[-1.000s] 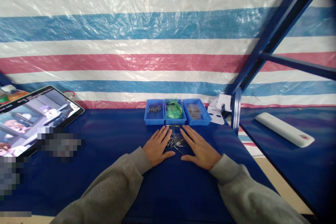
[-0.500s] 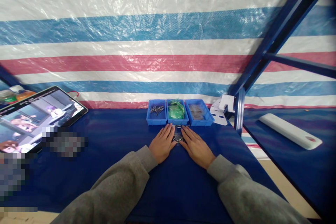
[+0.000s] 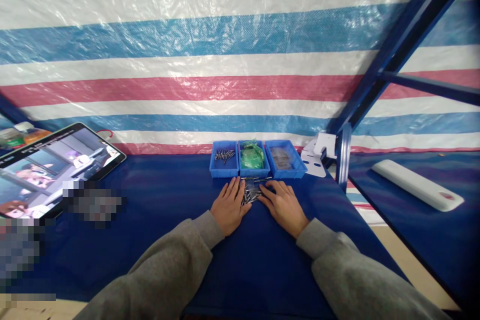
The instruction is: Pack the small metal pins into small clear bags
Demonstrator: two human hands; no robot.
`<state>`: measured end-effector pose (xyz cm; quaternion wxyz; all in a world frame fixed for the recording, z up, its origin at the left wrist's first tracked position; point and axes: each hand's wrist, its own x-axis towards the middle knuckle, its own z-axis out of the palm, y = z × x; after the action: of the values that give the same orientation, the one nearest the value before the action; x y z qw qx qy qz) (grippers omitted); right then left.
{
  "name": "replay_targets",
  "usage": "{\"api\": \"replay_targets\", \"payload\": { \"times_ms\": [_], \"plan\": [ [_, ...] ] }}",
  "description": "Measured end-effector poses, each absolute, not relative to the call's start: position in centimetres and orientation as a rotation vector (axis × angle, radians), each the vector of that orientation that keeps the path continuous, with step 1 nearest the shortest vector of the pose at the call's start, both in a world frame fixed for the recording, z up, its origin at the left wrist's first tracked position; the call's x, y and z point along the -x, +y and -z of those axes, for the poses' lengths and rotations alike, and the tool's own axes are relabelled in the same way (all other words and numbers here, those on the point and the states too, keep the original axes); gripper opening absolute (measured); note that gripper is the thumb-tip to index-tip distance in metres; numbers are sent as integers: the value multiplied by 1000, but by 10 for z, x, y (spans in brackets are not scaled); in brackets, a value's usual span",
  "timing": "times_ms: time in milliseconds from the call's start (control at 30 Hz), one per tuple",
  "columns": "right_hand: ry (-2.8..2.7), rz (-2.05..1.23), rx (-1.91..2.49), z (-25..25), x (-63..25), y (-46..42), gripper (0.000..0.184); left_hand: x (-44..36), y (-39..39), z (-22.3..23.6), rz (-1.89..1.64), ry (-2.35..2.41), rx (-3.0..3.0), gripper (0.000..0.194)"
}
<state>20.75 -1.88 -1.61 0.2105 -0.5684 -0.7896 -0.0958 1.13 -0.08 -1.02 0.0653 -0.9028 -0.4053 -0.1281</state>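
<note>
Right hand (image 3: pixel 287 208), flatter just before, now bends its fingers at the metal pieces (image 3: pixel 250 194) before the blue trays (image 3: pixel 253 173), grip unclear, suggesting finer handling, while left hand (image 3: pixel 228 207) lies flat beside them, grasping nothing visible

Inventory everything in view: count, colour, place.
Tables: two, blue, left/right
Bins: three, blue, table back
Metal parts: many, silver, left bin and before bins
Plastic bag: one, green, middle bin
Flat packets: several, greyish, right bin
Tablet: one, black, left
Bottles: unclear, green/orange, far left
Cable: one, red, behind tablet
Cutouts: several, white, beside bins
Slab: one, white, right table
Metal frame: one, blue, right
Tarp: one, striped, background
Left hand, right hand: two, flanking loose parts
Sleeves: two, grey, forearms
</note>
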Motion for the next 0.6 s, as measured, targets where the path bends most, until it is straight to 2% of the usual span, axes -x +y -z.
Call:
{"api": "replay_targets", "payload": {
  "times_ms": [200, 600],
  "plan": [
    [-2167, 233, 1566, 18, -210, -18, 33, -13, 1, 11, 417, -1248, 2731, 53],
    [-2167, 113, 1511, 14, -210, -17, 23, -14, -1, 7, 439, -1250, 2787, 52]
  ]
}}
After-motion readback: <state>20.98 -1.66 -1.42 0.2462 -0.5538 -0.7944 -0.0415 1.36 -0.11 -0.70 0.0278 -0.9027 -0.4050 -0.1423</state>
